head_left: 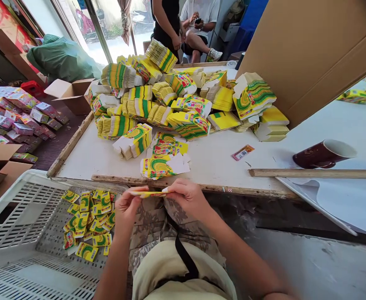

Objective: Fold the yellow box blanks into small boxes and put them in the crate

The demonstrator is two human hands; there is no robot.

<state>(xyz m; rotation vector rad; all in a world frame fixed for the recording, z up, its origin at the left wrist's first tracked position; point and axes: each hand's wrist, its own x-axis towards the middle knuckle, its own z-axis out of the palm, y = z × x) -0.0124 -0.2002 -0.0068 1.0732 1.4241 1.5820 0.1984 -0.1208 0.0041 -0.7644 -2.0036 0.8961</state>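
Note:
Between both hands, just off the table's front edge, is a flat yellow carton seen nearly edge-on. My left hand pinches its left end, and my right hand pinches the right end between thumb and fingers. Right beyond them on the table lie a few flat yellow-and-green cartons with white flaps. A bundle of flattened cartons sits beside these, to the left. Farther back rises a heap of such bundles. Below my left arm, several small yellow cartons lie in a white plastic crate.
A dark red mug lies on its side at the right by a wooden strip. A large cardboard sheet leans at the back right. A small packet rests on the white table. Two people are beyond the table.

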